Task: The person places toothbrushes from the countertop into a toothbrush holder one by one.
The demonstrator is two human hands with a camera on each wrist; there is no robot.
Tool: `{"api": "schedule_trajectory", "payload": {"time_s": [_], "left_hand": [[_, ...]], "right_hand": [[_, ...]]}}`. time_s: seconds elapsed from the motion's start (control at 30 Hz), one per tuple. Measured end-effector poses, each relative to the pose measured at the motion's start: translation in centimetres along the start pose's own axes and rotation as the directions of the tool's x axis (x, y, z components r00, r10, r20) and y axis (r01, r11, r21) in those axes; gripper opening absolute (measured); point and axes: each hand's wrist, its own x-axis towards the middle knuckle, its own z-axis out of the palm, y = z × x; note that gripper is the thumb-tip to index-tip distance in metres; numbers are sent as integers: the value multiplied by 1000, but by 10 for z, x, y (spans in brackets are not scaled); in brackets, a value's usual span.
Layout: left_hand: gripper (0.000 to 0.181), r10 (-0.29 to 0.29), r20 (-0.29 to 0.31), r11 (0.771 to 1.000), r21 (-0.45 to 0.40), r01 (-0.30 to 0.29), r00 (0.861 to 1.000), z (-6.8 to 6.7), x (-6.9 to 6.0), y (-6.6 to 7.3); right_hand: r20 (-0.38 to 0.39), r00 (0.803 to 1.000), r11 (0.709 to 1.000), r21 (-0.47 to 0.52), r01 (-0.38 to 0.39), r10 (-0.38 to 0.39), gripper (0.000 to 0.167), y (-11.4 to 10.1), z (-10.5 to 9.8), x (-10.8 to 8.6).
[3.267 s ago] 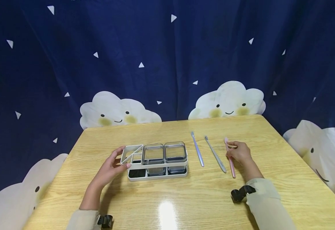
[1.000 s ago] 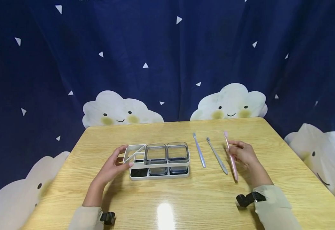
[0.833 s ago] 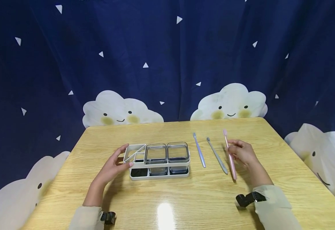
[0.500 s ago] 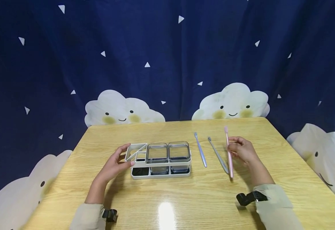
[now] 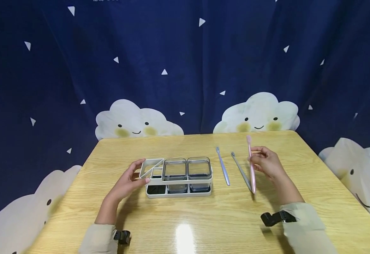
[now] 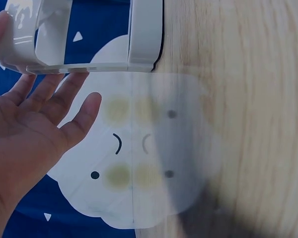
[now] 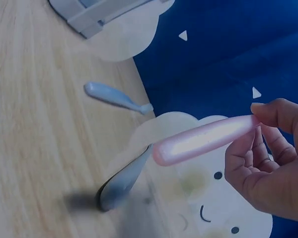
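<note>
A pink toothbrush [image 5: 252,169] is pinched between the thumb and fingers of my right hand [image 5: 267,164], its head pointing away from me. In the right wrist view its thick handle end [image 7: 198,141] is raised off the table. My left hand [image 5: 127,181] grips the left end of a white two-tier toothbrush holder [image 5: 178,194], thumb at the front and fingers at the back. Two clear square cups [image 5: 175,169] sit in the holder's right slots. A grey toothbrush [image 5: 241,171] and a blue toothbrush [image 5: 223,166] lie between the holder and my right hand.
The wooden table [image 5: 223,222] reaches back to a dark blue curtain [image 5: 185,63] printed with clouds and white triangles. A bright glare spot lies near the front of the tabletop.
My right hand has lifted the pink toothbrush off the table and shifted it slightly away and to the left, so its lower end now overlaps the grey one in view. The left hand keeps its hold.
</note>
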Motion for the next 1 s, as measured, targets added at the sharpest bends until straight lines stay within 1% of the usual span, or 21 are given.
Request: {"api": "schedule_trajectory", "payload": {"time_s": [0.07,0.13,0.27,0.47,0.63,0.77,0.87,1.0], "left_hand": [[70,-2,-3,1000,4,2,1000,0,0,1],[71,-5,-4,1000,3,5,1000,0,-1,2],[71,-10,-7,1000,1,10,1000,0,-1,2],[71,-7,-6,1000,1,7,1000,0,-1,0],[70,0,1,1000,-12,0,1000,0,-1,-1],[70,-4,7,1000,-20,4,1000,0,0,-1],[70,-12,15,999,-30,12,1000,0,-1,3],[69,-20,23,999,-25,20,1000,2,-5,17]], "right_hand": [[7,1000,999,-35,-8,8,39,-12,8,-4],[-8,1000,999,-33,-19,19,40,-18,14,-5],[-3,1000,1000,-16,-20,20,37,-28,23,-7],[9,1000,1000,22,-4,4,30,-34,32,-9],[24,1000,1000,13,19,-19,25,-38,38,-8],[34,999,999,15,28,-29,22,-43,44,-9],[34,999,999,16,37,-38,20,-46,49,-10],[32,998,998,28,49,-50,17,-48,54,-9]]}}
